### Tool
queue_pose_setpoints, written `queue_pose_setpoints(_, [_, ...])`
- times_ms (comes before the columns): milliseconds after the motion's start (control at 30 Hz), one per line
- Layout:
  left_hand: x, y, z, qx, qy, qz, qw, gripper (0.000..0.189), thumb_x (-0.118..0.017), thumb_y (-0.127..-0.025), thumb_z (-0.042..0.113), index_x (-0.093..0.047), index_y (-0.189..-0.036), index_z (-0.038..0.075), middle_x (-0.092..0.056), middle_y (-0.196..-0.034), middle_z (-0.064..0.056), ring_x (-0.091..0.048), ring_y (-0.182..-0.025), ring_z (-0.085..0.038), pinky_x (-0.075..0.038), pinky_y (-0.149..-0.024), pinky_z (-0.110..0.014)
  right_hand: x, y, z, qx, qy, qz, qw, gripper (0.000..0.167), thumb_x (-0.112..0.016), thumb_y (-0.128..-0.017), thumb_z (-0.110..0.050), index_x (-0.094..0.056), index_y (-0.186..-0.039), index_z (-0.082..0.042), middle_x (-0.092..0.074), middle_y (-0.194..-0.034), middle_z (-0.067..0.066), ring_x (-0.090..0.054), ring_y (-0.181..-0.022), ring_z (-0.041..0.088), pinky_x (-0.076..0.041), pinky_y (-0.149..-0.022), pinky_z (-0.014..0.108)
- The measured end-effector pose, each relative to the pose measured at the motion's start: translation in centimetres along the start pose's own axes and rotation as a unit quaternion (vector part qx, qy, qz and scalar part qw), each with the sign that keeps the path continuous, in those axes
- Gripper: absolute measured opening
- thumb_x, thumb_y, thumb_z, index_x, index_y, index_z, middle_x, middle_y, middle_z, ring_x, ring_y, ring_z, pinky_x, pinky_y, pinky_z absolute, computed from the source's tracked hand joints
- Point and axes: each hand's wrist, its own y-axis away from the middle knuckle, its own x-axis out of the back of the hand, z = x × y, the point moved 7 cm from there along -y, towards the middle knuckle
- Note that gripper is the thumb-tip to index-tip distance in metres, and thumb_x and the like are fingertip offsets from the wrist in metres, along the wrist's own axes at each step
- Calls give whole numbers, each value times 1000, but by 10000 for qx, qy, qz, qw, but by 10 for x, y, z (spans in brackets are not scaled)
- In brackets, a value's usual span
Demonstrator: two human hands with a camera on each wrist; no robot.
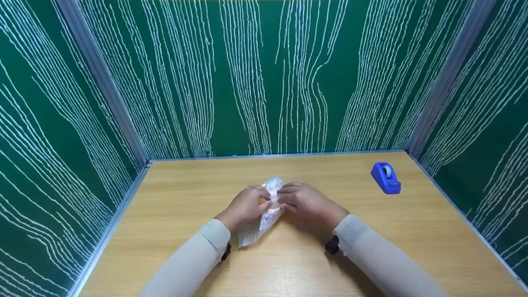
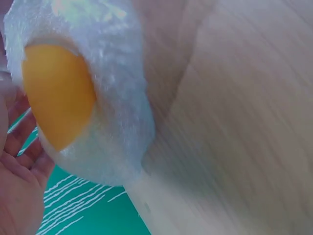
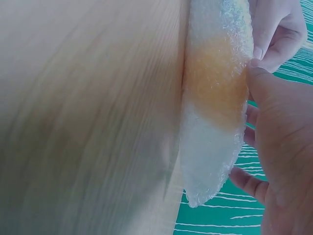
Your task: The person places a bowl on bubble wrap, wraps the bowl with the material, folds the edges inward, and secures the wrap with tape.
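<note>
A sheet of clear bubble wrap [image 1: 252, 234] is folded around a smooth yellow-orange object [image 2: 58, 95], near the middle of the table. The object shows bare at the open side in the left wrist view and as a blurred orange patch through the plastic in the right wrist view. What kind of object it is stays hidden by the wrap. My left hand [image 1: 246, 206] grips the wrap from the left, thumb towards me. From the right, my right hand [image 1: 307, 203] pinches the wrap's upper edge between thumb and fingers, close to the left hand's fingertips.
A blue tape dispenser [image 1: 385, 179] with a roll in it stands at the back right of the wooden table [image 1: 185, 185]. Green panels [image 1: 284, 82] with white wavy lines rise along the back and both sides, joined by grey metal posts [image 1: 449, 74].
</note>
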Motion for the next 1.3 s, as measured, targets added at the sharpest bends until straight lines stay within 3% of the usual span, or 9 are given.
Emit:
queue_pose_setpoints(133, [8,5,0,-209,-32,40,9998,21,-75,-110,32,-86,-117,16,-77,-132,-2,-67,-137,-25,-51,-130,-48,0,0,1,-71,11,-92,9999,27,-75,-111,-22,-83,-135,-13,-77,-150,11,-70,-144,35,-56,-123,58])
queue_pose_setpoints(367, [23,21,2,-848,-463,342,9947,18,-75,-109,23,-87,-110,9,-77,-120,-7,-67,-125,-28,-58,-117,-47,4,0,-6,246,189,30,9995,22,-75,-110,-16,-85,-128,-9,-79,-143,15,-72,-139,39,-58,-120,56])
queue_pose_setpoints(433, [25,27,-3,-818,-401,333,9953,17,-76,-109,22,-87,-112,9,-76,-116,-5,-65,-121,-25,-59,-112,-46,4,-1,-7,233,173,18,9996,22,-76,-109,-16,-85,-127,-9,-79,-144,16,-72,-140,39,-58,-120,56])
queue_pose_setpoints(533, [25,37,-12,-676,-167,128,9975,16,-76,-110,21,-88,-114,12,-74,-113,0,-64,-117,-21,-61,-110,-44,4,-2,-7,161,119,-69,9998,23,-75,-110,-16,-85,-129,-8,-78,-146,16,-71,-141,39,-57,-122,56])
queue_pose_setpoints(667, [20,50,-24,-505,91,-402,9979,14,-76,-110,23,-87,-116,18,-74,-115,7,-66,-116,-18,-61,-113,-43,4,-2,-7,77,105,-160,9998,24,-75,-110,-16,-84,-131,-8,-77,-147,15,-70,-143,39,-56,-123,56])
queue_pose_setpoints(833, [15,61,-33,-597,-50,-884,9943,13,-79,-106,15,-88,-113,19,-77,-115,6,-69,-112,-17,-63,-110,-43,4,-2,-7,-29,137,-226,9996,25,-75,-110,-17,-84,-133,-10,-77,-149,14,-69,-145,38,-55,-124,56])
queue_pose_setpoints(1067, [14,73,-38,-503,114,-1266,9906,25,-94,-88,11,-88,-110,20,-76,-112,4,-68,-105,-16,-62,-97,-32,2,-2,-4,-297,151,-406,9986,27,-74,-112,-22,-83,-136,-15,-75,-153,10,-67,-148,35,-54,-126,55])
queue_pose_setpoints(1300, [9,78,-38,-492,4,-1612,9857,43,-106,-71,18,-88,-107,34,-73,-114,14,-62,-106,-13,-56,-95,-30,3,-3,-7,-66,269,-317,9991,24,-75,-110,-17,-85,-131,-11,-77,-148,13,-70,-143,38,-57,-122,57])
